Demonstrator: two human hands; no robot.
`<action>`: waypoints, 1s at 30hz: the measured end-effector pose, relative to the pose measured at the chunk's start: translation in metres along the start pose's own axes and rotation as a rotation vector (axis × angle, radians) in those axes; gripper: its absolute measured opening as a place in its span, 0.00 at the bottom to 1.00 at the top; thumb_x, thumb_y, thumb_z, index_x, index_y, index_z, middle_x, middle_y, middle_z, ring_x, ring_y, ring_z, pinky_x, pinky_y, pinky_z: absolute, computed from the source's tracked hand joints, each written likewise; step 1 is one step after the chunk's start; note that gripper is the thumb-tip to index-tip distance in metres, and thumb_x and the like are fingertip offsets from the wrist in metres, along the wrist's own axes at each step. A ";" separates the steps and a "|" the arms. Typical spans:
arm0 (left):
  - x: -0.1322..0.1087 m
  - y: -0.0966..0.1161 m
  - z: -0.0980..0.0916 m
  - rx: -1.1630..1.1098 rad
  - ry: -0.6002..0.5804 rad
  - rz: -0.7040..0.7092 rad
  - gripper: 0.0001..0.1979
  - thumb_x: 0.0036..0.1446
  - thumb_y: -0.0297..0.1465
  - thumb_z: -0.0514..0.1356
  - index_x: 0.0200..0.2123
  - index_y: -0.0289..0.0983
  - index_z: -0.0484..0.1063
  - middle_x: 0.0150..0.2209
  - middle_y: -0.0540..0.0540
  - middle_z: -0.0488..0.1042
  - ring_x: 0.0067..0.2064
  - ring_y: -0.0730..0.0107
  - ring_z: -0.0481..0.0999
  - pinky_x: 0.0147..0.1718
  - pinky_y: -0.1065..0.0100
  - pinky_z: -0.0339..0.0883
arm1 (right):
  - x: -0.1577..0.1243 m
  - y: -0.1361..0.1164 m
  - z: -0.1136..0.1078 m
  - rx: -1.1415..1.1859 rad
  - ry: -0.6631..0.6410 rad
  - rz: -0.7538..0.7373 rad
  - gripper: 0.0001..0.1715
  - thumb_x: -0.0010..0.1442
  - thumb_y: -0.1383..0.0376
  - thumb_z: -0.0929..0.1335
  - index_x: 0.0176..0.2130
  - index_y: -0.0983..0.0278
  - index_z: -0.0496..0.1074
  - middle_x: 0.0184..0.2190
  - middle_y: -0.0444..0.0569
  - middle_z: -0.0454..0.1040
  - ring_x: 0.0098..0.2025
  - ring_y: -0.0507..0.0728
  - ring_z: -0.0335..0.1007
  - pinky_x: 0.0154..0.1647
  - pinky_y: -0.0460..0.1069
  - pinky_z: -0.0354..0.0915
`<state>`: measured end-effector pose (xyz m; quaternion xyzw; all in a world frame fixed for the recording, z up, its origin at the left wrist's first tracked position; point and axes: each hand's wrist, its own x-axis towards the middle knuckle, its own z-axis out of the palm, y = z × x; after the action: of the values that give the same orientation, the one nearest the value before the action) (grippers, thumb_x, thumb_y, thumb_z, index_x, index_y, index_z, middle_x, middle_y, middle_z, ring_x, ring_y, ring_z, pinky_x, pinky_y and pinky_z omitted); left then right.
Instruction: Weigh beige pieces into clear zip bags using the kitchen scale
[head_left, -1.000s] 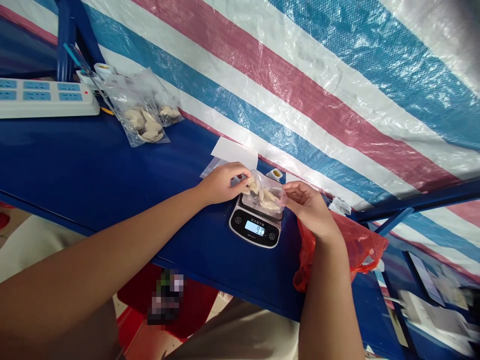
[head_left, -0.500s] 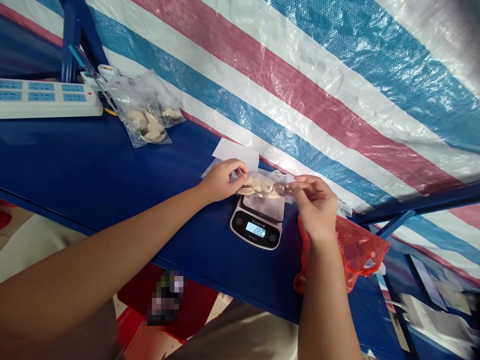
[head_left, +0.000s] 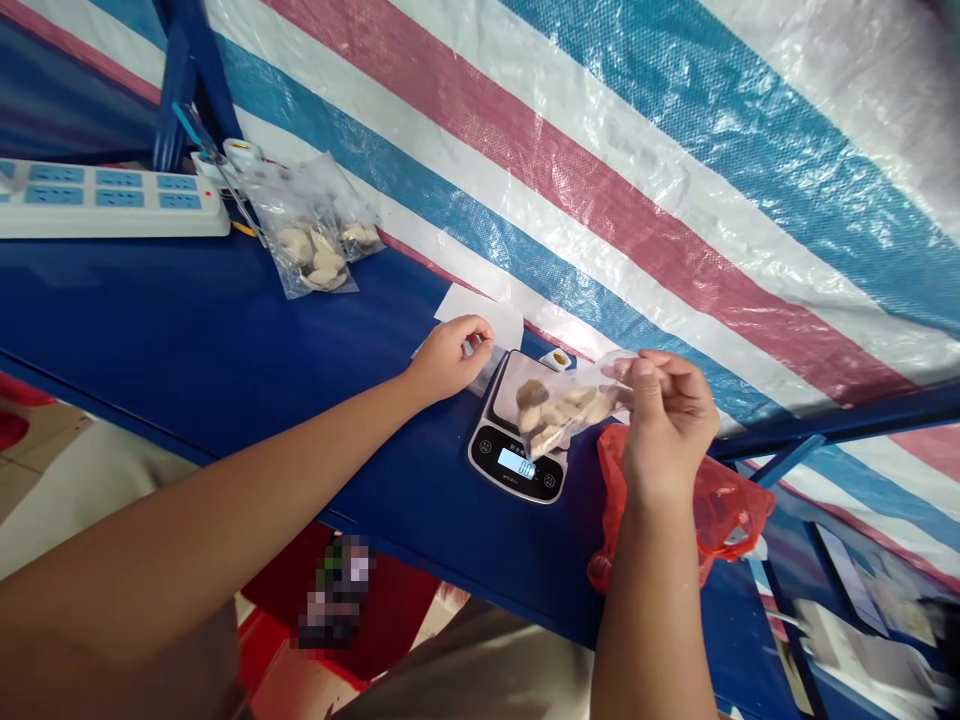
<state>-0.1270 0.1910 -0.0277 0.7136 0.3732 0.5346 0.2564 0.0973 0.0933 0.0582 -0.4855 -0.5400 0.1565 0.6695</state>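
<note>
A clear plastic bag with several pale pieces and a brown one hangs tilted over the digital scale. My right hand pinches the bag's upper right end. The scale's lit display appears to show zeros, partly covered by the bag. My left hand is curled with thumb and fingertips together, left of the scale plate and over white paper; whether anything small is between the fingertips cannot be made out. Behind the scale lies a small white object with a yellow centre.
Filled clear bags lie at the back left beside a white power strip. A red plastic bag is by my right forearm. Striped sheeting hangs behind the blue table. A phone lies far right.
The bag has left my left hand and swung down to the right, held only by my right hand, which moved right. More of the scale plate shows. The display reading has changed.
</note>
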 end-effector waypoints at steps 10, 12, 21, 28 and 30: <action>0.000 0.000 0.000 0.003 -0.011 -0.029 0.05 0.61 0.32 0.58 0.35 0.39 0.73 0.36 0.48 0.79 0.35 0.70 0.76 0.37 0.66 0.70 | 0.007 0.031 -0.010 -0.025 -0.008 0.234 0.18 0.56 0.53 0.79 0.39 0.61 0.76 0.35 0.46 0.82 0.33 0.55 0.80 0.38 0.51 0.77; 0.000 0.000 0.000 -0.002 -0.015 -0.017 0.05 0.61 0.32 0.58 0.35 0.39 0.73 0.36 0.48 0.79 0.35 0.70 0.76 0.37 0.66 0.70 | 0.006 0.024 -0.011 -0.030 -0.056 0.182 0.17 0.58 0.54 0.78 0.40 0.60 0.75 0.36 0.45 0.81 0.33 0.55 0.81 0.38 0.51 0.76; 0.000 -0.001 0.000 -0.011 -0.037 -0.014 0.05 0.62 0.32 0.57 0.35 0.39 0.72 0.36 0.48 0.79 0.35 0.71 0.75 0.36 0.67 0.70 | 0.000 0.008 -0.005 -0.043 -0.032 -0.054 0.12 0.65 0.56 0.75 0.41 0.59 0.74 0.36 0.45 0.79 0.34 0.57 0.81 0.37 0.53 0.77; -0.001 -0.001 0.000 -0.002 -0.043 -0.007 0.05 0.62 0.32 0.57 0.36 0.39 0.72 0.36 0.48 0.79 0.35 0.71 0.75 0.36 0.67 0.71 | 0.000 -0.001 -0.010 -0.064 -0.055 -0.115 0.11 0.64 0.56 0.75 0.39 0.57 0.73 0.37 0.46 0.79 0.39 0.60 0.81 0.43 0.57 0.76; -0.001 -0.001 0.000 -0.003 -0.045 -0.002 0.05 0.62 0.32 0.57 0.35 0.39 0.72 0.36 0.48 0.79 0.35 0.71 0.75 0.37 0.67 0.71 | 0.001 -0.003 -0.014 -0.047 -0.127 -0.114 0.09 0.65 0.57 0.75 0.39 0.57 0.74 0.35 0.46 0.79 0.39 0.60 0.80 0.43 0.56 0.76</action>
<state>-0.1275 0.1905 -0.0290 0.7247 0.3672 0.5186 0.2665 0.1084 0.0859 0.0623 -0.4584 -0.6118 0.1360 0.6301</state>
